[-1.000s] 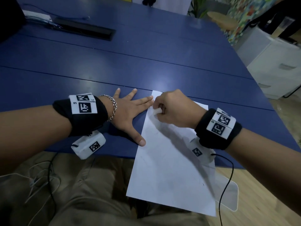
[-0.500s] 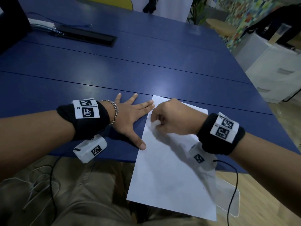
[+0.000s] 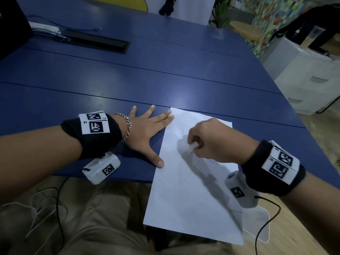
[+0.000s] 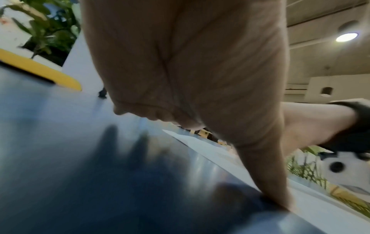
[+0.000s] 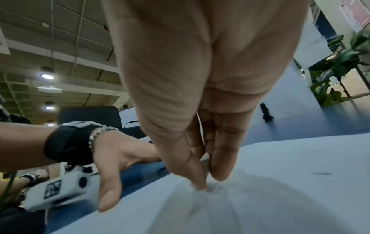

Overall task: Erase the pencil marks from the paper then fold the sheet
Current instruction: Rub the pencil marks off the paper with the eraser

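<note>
While left hand [image 3: 145,133] stays flat, right hand [image 3: 211,140], pinching eraser [image 3: 191,146], moved nearer down paper [image 3: 193,190].

Paper [image 3: 191,190]: matt white sheet, smooth. Table [image 3: 128,85]: blue, smooth, faint sheen. Bracelet [image 3: 127,127]: shiny metal chain links. Wristbands [image 3: 103,142]: black matt cloth. Wrist cameras [image 3: 100,168]: white matt plastic. Trousers [image 3: 103,218]: khaki cloth.

A blue table [image 3: 165,74] carries a white sheet of paper [image 3: 193,190] at five o'clock, its near end overhanging the table's edge. A black cable tray [image 3: 95,43] and a white power strip [image 3: 44,26] sit at eleven o'clock.
</note>
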Demonstrator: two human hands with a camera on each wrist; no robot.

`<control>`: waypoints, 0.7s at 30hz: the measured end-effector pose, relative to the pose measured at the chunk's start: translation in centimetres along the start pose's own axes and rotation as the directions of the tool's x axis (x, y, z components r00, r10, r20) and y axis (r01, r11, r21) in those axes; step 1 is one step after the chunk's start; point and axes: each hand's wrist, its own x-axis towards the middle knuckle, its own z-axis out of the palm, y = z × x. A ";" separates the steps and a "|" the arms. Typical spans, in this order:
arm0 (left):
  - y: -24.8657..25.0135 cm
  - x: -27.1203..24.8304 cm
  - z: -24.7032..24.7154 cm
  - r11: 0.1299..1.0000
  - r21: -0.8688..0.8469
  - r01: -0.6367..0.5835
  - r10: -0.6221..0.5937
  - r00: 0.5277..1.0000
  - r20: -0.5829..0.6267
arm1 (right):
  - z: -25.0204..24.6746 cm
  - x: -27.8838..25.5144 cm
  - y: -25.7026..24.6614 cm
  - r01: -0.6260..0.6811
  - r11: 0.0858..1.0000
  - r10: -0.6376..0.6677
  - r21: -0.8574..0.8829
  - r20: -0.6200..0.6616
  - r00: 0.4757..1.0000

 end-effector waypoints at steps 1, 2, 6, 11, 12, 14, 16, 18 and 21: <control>0.2 -0.2 0.0 1.000 0.002 -0.031 0.032 0.999 -0.025 | 0.2 -0.4 0.2 -0.024 1.000 0.024 0.006 0.009 1.000; 0.4 -0.3 0.0 0.998 0.010 -0.063 0.063 0.997 -0.044 | 0.4 -0.5 0.4 -0.042 0.999 0.042 0.016 -0.002 0.999; 0.7 -0.7 0.5 0.998 0.011 -0.067 0.067 0.998 -0.016 | 0.0 0.0 0.9 -0.078 0.996 0.079 0.040 -0.024 0.997; 0.4 -0.4 1.2 0.996 -0.047 -0.070 0.065 0.992 -0.105 | -0.1 1.4 -1.2 -0.047 0.993 0.049 0.109 -0.020 0.999; 0.4 -0.3 1.3 0.996 -0.048 -0.071 0.065 0.990 -0.122 | -0.1 1.8 -1.7 -0.038 0.990 0.042 0.134 -0.027 0.999; 0.2 -0.1 1.4 0.997 -0.036 -0.070 0.065 0.988 -0.139 | 0.1 2.7 -2.2 -0.023 0.987 0.034 0.160 -0.066 0.997; 0.0 0.1 1.4 0.998 -0.016 -0.059 0.056 0.990 -0.133 | 0.3 3.4 -2.4 -0.035 0.987 0.054 0.158 -0.113 0.992; 0.1 0.2 1.2 0.999 -0.002 -0.044 0.044 0.990 -0.134 | 0.6 3.6 -2.7 -0.056 0.987 0.077 0.149 -0.136 0.988; 0.2 0.1 0.9 0.999 0.010 -0.045 0.046 0.990 -0.137 | 1.2 2.8 -3.8 -0.013 0.988 0.030 0.156 -0.107 0.994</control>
